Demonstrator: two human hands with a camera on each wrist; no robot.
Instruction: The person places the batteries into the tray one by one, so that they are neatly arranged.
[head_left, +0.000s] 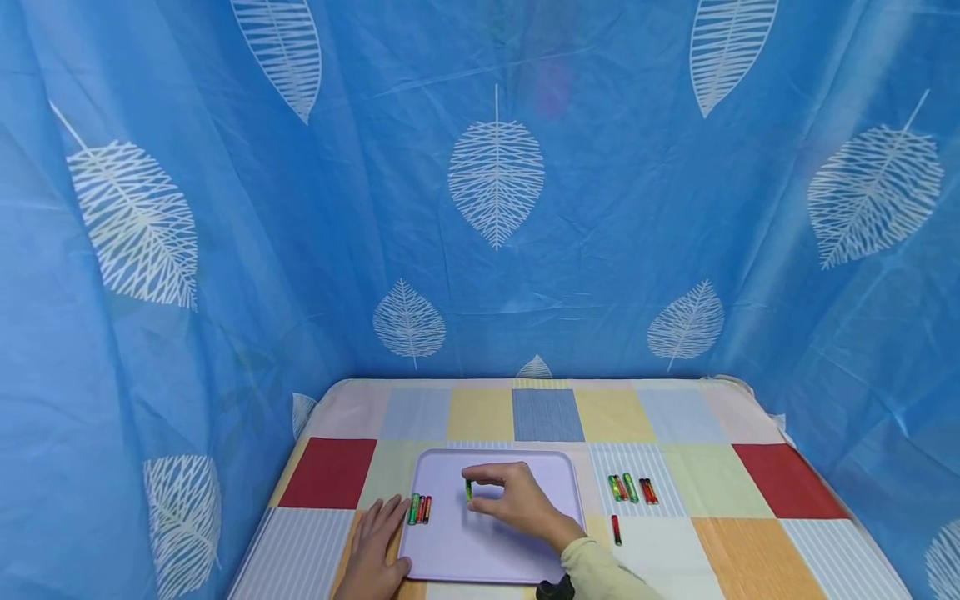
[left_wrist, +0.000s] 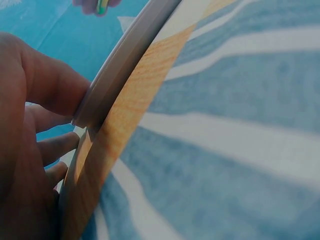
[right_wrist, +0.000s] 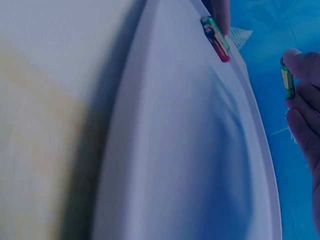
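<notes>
Above the pale lilac tray [head_left: 495, 558], my right hand [head_left: 525, 504] pinches a green battery [head_left: 469, 490] between thumb and fingers; the right wrist view also shows this battery [right_wrist: 288, 80], held clear of the tray. A green battery [head_left: 414, 508] and red batteries [head_left: 427, 509] lie side by side along the tray's left side. Beside that side rests my left hand [head_left: 377, 542], fingers extended on the cloth. In the left wrist view, the left thumb [left_wrist: 60, 87] touches the tray's rim [left_wrist: 125, 65].
Right of the tray, several green batteries [head_left: 631, 488] and red batteries [head_left: 648, 491] lie in a group on the patchwork tablecloth [head_left: 720, 475]. A single red battery [head_left: 617, 530] lies nearer the front. A blue leaf-print curtain [head_left: 592, 275] surrounds the table's back and sides.
</notes>
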